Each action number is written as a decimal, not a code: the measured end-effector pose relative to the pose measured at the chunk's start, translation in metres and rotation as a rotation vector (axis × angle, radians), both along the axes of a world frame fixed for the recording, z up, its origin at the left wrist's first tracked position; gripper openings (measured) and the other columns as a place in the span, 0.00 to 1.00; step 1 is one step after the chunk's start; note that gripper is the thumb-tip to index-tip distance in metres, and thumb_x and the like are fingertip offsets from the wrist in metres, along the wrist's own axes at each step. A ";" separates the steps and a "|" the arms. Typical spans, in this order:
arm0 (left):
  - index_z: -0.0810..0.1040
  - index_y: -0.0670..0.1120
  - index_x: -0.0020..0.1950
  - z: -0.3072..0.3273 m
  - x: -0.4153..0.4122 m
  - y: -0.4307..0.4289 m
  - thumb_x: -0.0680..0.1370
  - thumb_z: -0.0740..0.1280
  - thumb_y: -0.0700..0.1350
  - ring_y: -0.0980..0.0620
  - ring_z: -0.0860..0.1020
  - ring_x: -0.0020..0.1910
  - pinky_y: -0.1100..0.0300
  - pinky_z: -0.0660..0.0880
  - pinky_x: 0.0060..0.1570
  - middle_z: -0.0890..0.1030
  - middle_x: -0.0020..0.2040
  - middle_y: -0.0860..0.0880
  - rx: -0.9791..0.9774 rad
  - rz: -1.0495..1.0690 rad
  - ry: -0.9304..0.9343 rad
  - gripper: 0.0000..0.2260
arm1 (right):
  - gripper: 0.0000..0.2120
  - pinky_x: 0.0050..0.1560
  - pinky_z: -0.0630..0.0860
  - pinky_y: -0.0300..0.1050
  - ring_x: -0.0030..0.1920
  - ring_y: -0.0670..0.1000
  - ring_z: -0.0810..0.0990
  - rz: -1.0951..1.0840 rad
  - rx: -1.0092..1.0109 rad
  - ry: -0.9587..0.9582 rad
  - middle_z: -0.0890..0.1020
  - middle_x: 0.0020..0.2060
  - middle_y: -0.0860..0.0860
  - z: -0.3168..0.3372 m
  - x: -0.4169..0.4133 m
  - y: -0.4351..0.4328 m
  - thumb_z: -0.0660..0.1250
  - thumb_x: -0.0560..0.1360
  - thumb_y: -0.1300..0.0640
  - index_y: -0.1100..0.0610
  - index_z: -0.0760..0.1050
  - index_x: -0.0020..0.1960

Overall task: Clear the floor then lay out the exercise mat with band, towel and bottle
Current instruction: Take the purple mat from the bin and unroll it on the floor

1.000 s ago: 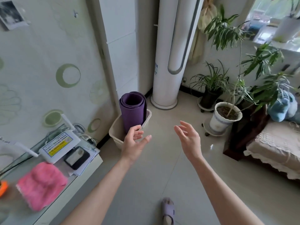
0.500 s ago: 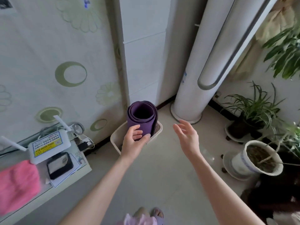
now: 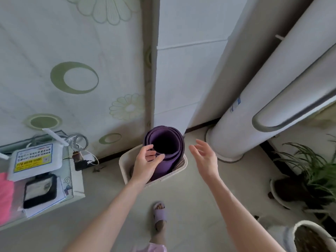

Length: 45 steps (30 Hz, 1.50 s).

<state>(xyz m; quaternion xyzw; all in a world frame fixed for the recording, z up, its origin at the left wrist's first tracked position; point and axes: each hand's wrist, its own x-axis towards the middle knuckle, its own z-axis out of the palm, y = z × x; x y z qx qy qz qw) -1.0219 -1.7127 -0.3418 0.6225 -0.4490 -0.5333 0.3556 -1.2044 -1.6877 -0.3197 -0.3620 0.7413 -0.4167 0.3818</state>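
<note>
A rolled purple exercise mat [image 3: 169, 160] stands upright in a white basket [image 3: 123, 166] on the floor against the wall. My left hand [image 3: 146, 163] is at the roll's near left rim, fingers loosely curled and thumb lying across the rim, not clamped around it. My right hand [image 3: 205, 159] hovers open just right of the roll, fingers spread, apart from it. A pink towel [image 3: 5, 197] lies on the low table at the far left edge. No band or bottle is in view.
A low table [image 3: 76, 186] at left carries a white router [image 3: 34, 160], a black device and cables. A tall white air-conditioner column [image 3: 254, 106] stands right of the basket. Potted plants [image 3: 318, 171] and a white pot [image 3: 312, 237] crowd the right side. My slippered foot [image 3: 160, 213] is on the floor.
I have stepped closer to the basket. My left hand moved from short of the mat to its rim, and my right hand came up beside it.
</note>
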 end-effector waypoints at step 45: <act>0.59 0.51 0.75 -0.247 -0.123 -0.117 0.69 0.75 0.52 0.47 0.73 0.65 0.48 0.70 0.65 0.73 0.68 0.50 0.488 1.001 -0.036 0.39 | 0.28 0.62 0.75 0.50 0.59 0.48 0.77 0.884 0.435 -0.028 0.78 0.60 0.46 -0.265 -0.073 -0.278 0.67 0.74 0.44 0.49 0.64 0.71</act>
